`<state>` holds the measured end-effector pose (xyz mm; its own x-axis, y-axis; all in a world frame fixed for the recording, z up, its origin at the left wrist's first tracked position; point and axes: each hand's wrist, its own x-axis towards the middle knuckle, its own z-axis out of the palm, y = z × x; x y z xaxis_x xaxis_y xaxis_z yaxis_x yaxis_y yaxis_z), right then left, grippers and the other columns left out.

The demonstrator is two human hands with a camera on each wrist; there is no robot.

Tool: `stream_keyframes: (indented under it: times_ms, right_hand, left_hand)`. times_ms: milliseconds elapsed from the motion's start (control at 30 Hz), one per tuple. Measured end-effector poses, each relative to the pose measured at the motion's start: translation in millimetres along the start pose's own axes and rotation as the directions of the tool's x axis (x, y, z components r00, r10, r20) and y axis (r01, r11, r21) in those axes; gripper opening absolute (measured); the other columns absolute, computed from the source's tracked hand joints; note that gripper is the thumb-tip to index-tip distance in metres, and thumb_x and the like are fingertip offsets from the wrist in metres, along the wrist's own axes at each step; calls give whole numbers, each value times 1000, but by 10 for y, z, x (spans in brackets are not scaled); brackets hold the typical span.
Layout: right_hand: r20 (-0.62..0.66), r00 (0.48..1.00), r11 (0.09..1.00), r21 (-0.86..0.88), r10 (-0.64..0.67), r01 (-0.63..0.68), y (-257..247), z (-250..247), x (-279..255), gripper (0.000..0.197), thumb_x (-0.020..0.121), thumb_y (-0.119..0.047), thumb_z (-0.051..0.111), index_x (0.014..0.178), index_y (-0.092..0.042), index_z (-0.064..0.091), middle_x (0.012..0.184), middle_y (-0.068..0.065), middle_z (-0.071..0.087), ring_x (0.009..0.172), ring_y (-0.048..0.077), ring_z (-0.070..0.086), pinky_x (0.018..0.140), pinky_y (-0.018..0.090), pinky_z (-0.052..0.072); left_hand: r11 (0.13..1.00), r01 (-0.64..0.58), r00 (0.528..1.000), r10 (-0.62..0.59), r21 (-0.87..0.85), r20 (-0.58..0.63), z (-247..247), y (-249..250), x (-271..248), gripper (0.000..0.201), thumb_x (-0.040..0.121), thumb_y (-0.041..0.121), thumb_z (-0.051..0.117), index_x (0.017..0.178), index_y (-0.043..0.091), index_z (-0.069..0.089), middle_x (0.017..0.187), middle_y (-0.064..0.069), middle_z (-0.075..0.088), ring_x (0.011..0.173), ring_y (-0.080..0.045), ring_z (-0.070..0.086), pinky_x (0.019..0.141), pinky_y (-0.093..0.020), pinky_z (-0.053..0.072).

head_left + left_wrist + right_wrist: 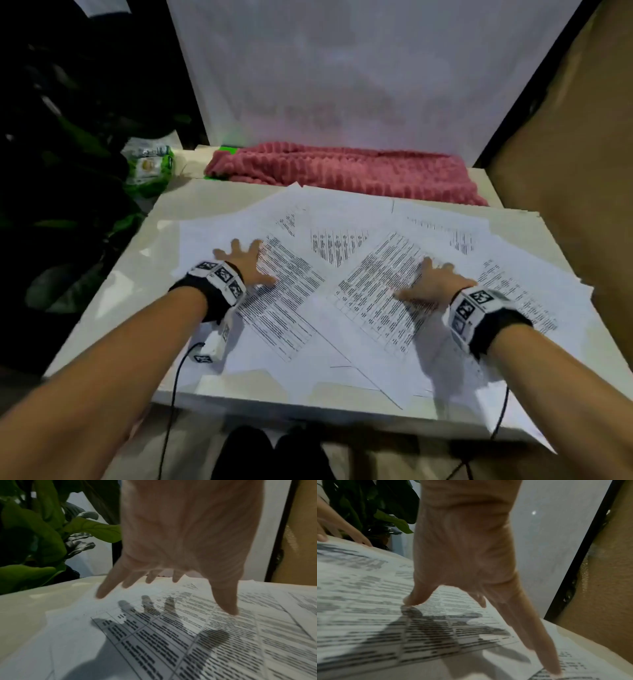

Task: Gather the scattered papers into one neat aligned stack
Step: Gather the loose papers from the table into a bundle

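Several printed papers (342, 260) lie fanned and overlapping at odd angles across the white table (113, 294). My left hand (245, 262) is spread flat with straight fingers on a tabled sheet (171, 635) at the left; in the left wrist view the thumb touches the print while the other fingers (104, 592) hover just over it. My right hand (433, 286) is spread flat on another tilted sheet (428, 628) right of centre, with thumb and a long finger (544, 649) touching paper. Neither hand holds anything.
A folded pink textured cloth (346, 169) lies along the table's far edge. A green and white packet (150, 164) sits at the far left corner beside dark leafy plants (34, 534). A brown panel (575, 171) stands close on the right. Some sheets overhang the near edge.
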<state>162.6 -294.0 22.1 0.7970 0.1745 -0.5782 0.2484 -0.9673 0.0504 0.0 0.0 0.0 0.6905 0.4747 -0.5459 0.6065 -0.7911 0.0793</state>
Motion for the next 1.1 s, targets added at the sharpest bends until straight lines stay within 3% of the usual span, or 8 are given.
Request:
stream_keyframes:
  times_ms: [67, 167, 333, 533, 700, 866, 1000, 1100]
  right_hand:
    - [38, 999, 998, -43, 38, -36, 44, 16, 62, 121, 67, -76, 54, 149, -12, -8, 156, 21, 9, 142, 37, 19, 111, 48, 26]
    - [60, 998, 998, -61, 10, -7, 84, -35, 127, 117, 70, -75, 51, 148, -5, -1, 157, 13, 18, 141, 31, 27, 111, 41, 28]
    - [4, 998, 992, -112, -55, 56, 41, 142, 221, 112, 70, -77, 48, 148, -6, 10, 157, 10, 16, 140, 30, 28, 111, 41, 29]
    - [-50, 982, 982, -68, -182, 179, 74, 152, 250, 104, 70, -74, 53, 144, -8, 21, 149, 12, 35, 132, 31, 40, 107, 45, 36]
    - [-137, 990, 999, 34, 17, -13, 305, 133, 214, 85, 74, -62, 61, 130, 1, 47, 133, 15, 52, 122, 30, 50, 87, 33, 42]
    - [-137, 991, 1000, 3, -7, 8, 174, 117, 187, 74, 81, -57, 56, 128, -1, 53, 132, 14, 54, 128, 29, 45, 107, 36, 38]
    - [-169, 985, 985, 167, -23, 52, -18, 143, 250, 102, 66, -43, 79, 143, -1, 26, 144, 20, 38, 130, 38, 41, 105, 47, 40]
    - [-227, 973, 936, 337, -27, 104, -112, 199, 236, 116, 67, -31, 82, 147, -1, 3, 146, 26, 30, 132, 42, 36, 104, 50, 40]
  left_hand:
    - [997, 59, 997, -57, -47, 48, 60, -64, 34, 108, 77, 65, 56, 151, 21, -10, 157, -22, -6, 144, -42, 14, 114, -54, 22]
    - [995, 89, 995, -87, -39, 46, 80, -134, 78, 113, 73, 68, 58, 151, 20, -7, 156, -25, 8, 140, -42, 25, 111, -52, 30]
    - [997, 59, 998, -61, 49, 24, 191, -41, 33, 100, 83, 59, 54, 151, 20, -8, 157, -24, -5, 143, -43, 20, 113, -49, 26]
    - [999, 35, 996, -32, 24, -81, 271, -66, 171, 92, 82, 59, 55, 150, 14, 12, 153, -23, 16, 139, -40, 27, 113, -49, 29]
    - [964, 234, 950, -254, -125, -182, 226, -69, 57, 102, 77, 52, 67, 145, -3, 15, 147, -25, 33, 131, -39, 41, 103, -45, 40]
    - [943, 257, 939, -296, -214, -176, 239, 83, 10, 102, 84, 33, 67, 146, -7, -4, 149, -28, 29, 133, -41, 39, 107, -47, 38]
    - [956, 187, 950, -234, -224, -205, 282, 62, 71, 86, 76, 37, 72, 139, 3, 26, 138, -23, 44, 124, -41, 46, 98, -48, 43]
    - [946, 238, 934, -285, -221, -215, 325, -38, 17, 99, 73, 57, 67, 144, 5, 20, 149, -25, 28, 135, -43, 32, 108, -50, 34]
